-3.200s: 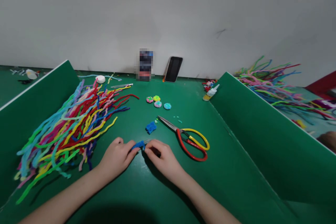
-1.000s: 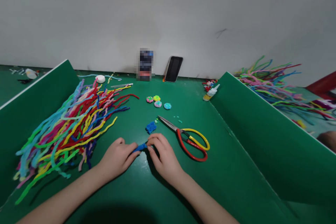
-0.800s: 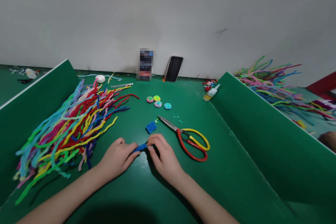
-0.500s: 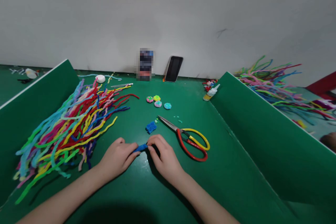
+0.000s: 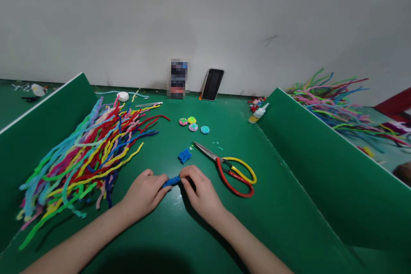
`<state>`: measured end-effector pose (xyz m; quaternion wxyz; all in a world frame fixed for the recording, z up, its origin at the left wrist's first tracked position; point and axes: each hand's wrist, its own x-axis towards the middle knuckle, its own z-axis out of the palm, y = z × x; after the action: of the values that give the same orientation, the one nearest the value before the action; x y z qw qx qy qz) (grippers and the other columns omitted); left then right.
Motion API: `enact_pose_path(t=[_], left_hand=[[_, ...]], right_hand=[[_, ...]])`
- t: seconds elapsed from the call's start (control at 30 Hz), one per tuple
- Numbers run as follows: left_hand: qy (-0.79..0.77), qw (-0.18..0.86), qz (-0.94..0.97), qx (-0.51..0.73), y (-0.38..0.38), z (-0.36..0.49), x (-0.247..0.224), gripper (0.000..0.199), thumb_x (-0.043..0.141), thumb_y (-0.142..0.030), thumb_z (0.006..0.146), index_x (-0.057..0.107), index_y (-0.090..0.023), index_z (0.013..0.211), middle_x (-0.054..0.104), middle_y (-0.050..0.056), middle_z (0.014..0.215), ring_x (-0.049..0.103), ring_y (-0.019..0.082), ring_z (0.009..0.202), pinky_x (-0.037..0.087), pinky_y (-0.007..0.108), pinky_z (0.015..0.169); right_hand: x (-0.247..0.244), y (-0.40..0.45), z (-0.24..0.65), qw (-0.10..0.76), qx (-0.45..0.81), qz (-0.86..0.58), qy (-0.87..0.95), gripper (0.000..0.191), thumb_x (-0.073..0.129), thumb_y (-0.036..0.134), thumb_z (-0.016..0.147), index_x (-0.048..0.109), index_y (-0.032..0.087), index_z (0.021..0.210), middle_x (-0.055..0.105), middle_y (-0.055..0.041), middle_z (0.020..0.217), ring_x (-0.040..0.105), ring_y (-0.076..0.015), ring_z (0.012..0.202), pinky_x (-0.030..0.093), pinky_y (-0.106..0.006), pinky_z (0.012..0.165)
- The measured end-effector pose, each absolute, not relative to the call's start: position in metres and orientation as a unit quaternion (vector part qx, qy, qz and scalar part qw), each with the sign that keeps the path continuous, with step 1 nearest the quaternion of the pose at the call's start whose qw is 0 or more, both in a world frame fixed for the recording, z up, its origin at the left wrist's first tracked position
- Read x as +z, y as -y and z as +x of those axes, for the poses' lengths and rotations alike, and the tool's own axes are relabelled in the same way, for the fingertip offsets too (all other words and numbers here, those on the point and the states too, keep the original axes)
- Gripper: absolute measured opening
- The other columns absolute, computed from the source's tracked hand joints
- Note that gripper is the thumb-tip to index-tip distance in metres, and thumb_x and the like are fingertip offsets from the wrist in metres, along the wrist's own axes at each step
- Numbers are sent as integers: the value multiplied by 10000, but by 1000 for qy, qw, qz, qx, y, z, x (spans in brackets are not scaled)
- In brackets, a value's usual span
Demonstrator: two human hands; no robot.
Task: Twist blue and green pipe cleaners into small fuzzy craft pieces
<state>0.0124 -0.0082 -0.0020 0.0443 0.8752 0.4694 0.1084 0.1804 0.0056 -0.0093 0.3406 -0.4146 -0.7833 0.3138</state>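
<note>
A coiled blue pipe cleaner (image 5: 172, 181) stretches between my two hands just above the green table. My left hand (image 5: 146, 190) pinches its left end between thumb and fingers. At the other end, my right hand (image 5: 199, 192) grips it with thumb and fingertips, which partly hide it. Just beyond lies a flat blue piece of bent pipe cleaner (image 5: 185, 155), with tiny green scraps beside it. Scissors (image 5: 229, 171) with one red and one yellow handle rest to the right of my right hand, their blades slightly apart and pointing away to the left.
A heap of colourful pipe cleaners (image 5: 93, 150) covers the left side. Several small fuzzy discs (image 5: 193, 127) sit farther back. Tweezers (image 5: 149, 104), a white round lid (image 5: 123, 96), a phone (image 5: 212, 84) and a glue bottle (image 5: 258, 113) stand or lie behind. Green partitions (image 5: 308, 158) flank the table.
Both hands stay almost in place, still holding the blue coil. The fingers have shifted only very slightly, and everything else lies as before.
</note>
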Motion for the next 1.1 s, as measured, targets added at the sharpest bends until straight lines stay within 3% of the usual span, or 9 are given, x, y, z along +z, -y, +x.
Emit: enact_pose_path(t=[0.3, 1.1], left_hand=[[-467, 47, 874, 126, 9, 14, 0, 404, 172, -328, 866, 482, -159, 668, 551, 13, 554, 448, 136, 494, 321, 255, 529], [-466, 27, 869, 164, 9, 11, -3, 321, 264, -284, 855, 539, -151, 756, 540, 38, 659, 456, 155, 605, 354, 260, 562]], right_hand=[[-10, -6, 181, 333, 316, -410, 788, 134, 344, 118, 782, 456, 171, 730, 519, -55, 744, 485, -153, 720, 414, -280, 666], [-9, -5, 180, 308, 327, -425, 786, 129, 376, 108, 765, 483, 168, 724, 556, -47, 715, 518, -147, 679, 412, -256, 629]])
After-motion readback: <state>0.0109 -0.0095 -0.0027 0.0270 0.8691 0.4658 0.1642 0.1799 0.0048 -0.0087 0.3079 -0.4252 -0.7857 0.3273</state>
